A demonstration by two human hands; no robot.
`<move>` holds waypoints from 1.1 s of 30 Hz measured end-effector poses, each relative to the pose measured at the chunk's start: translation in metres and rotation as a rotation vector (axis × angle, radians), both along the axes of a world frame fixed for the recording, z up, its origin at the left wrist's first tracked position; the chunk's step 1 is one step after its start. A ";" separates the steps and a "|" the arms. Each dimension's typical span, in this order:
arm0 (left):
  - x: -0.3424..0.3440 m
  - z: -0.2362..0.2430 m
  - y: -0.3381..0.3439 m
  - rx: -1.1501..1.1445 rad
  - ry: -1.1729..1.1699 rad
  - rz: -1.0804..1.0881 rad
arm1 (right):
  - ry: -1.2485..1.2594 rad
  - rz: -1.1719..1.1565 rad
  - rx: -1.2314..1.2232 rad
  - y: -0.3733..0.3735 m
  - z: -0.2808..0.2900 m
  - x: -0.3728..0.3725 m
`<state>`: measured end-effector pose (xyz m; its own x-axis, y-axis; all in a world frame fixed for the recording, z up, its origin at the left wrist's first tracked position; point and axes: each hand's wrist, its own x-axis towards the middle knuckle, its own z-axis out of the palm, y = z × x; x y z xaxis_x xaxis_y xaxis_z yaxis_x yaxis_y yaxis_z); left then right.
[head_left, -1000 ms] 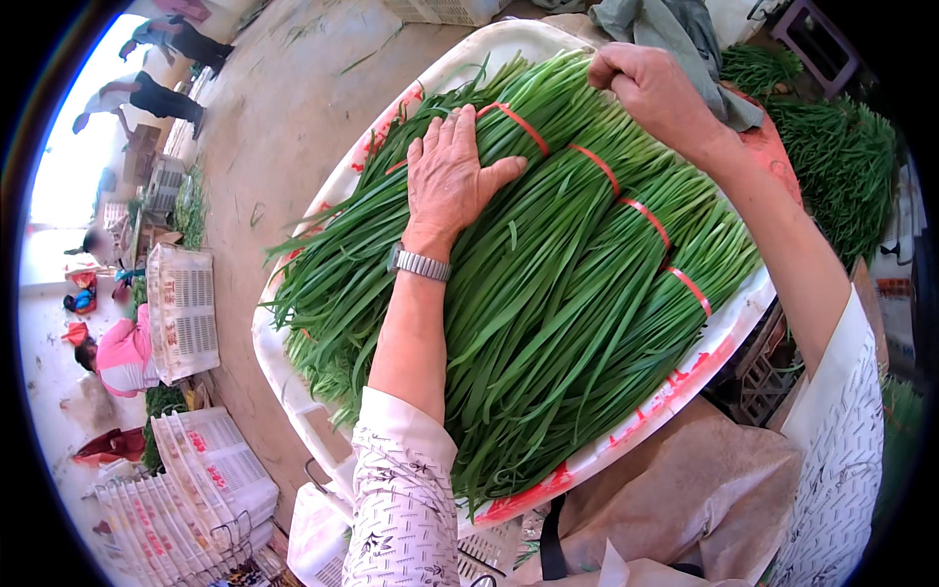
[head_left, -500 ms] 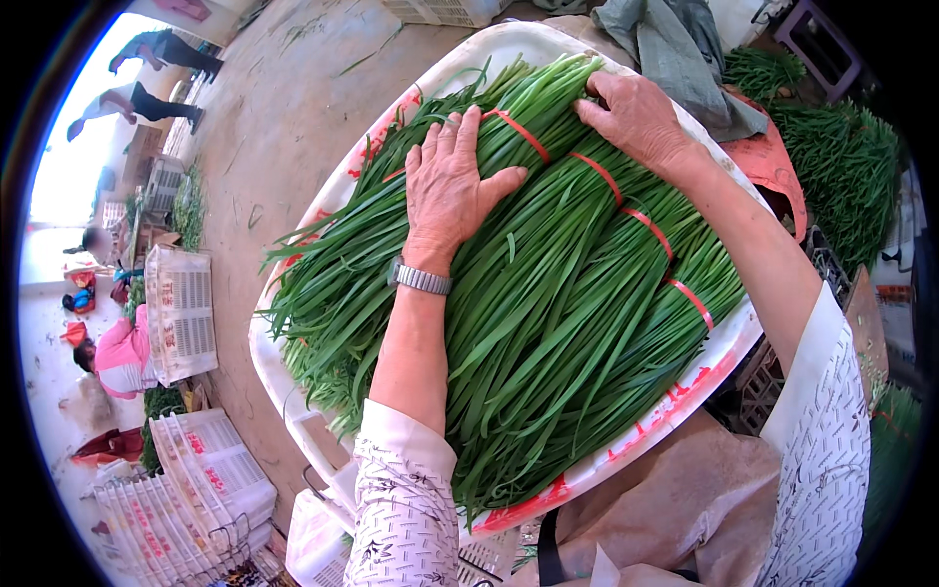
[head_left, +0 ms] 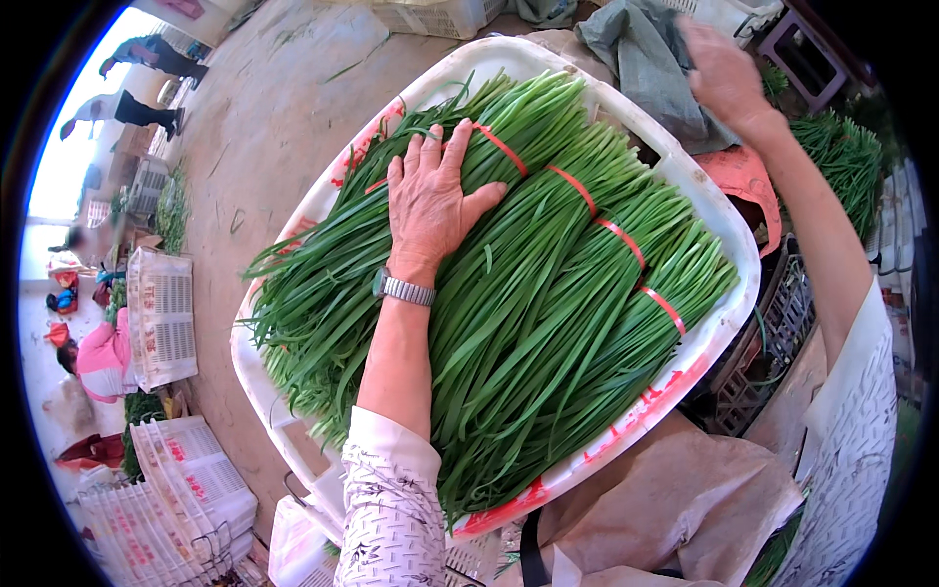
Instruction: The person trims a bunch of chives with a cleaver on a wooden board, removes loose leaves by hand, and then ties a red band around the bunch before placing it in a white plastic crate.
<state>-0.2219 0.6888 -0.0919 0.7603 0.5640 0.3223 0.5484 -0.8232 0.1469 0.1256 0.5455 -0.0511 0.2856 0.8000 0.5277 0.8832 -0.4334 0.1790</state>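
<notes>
Long green bundles of what look like garlic chives [head_left: 548, 284], tied with red bands [head_left: 502, 147], lie side by side in a white plastic crate [head_left: 706, 186] with red marks on its rim. My left hand [head_left: 427, 201] rests flat on the bundles at the left, fingers stretched and thumb out, a metal-banded watch on the wrist. Beyond the crate's upper right corner, my right hand [head_left: 726, 78] is raised in front of a grey-green cloth sack [head_left: 636, 59]. Motion smears its fingers, so I cannot make out whether it holds anything.
More chives [head_left: 836, 161] lie at the right, near a purple stool [head_left: 802, 59] and a red sack [head_left: 738, 181]. A brown sheet [head_left: 665, 499] lies at the near edge. White crates [head_left: 196, 470] are stacked at the lower left. Several people are at the far left.
My right hand has left the pale bundle ends and moved up and right, out over the sack. My left hand stays on the chives. The view has shifted slightly.
</notes>
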 end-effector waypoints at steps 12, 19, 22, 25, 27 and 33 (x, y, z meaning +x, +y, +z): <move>-0.010 0.042 -0.025 -0.049 0.272 0.239 | 0.507 0.428 -0.008 0.080 -0.059 -0.149; -0.069 -0.002 -0.044 0.131 0.243 0.444 | 0.466 0.404 0.133 0.084 -0.082 -0.155; -0.061 -0.002 -0.040 0.105 0.222 0.433 | 0.431 0.349 -0.011 0.089 -0.068 -0.146; -0.067 -0.004 -0.044 0.081 0.199 0.461 | 0.452 0.281 -0.124 0.087 -0.047 -0.164; -0.063 0.000 -0.046 0.059 0.201 0.473 | 0.140 0.430 0.168 0.088 -0.049 -0.182; -0.053 0.025 -0.048 -0.055 0.304 0.449 | 0.411 0.473 0.041 0.082 -0.059 -0.208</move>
<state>-0.2751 0.6405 -0.0670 0.4951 0.8646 0.0864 0.8688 -0.4938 -0.0363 -0.0822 0.6271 -0.1102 0.0912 0.8708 0.4830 0.9743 0.0222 -0.2241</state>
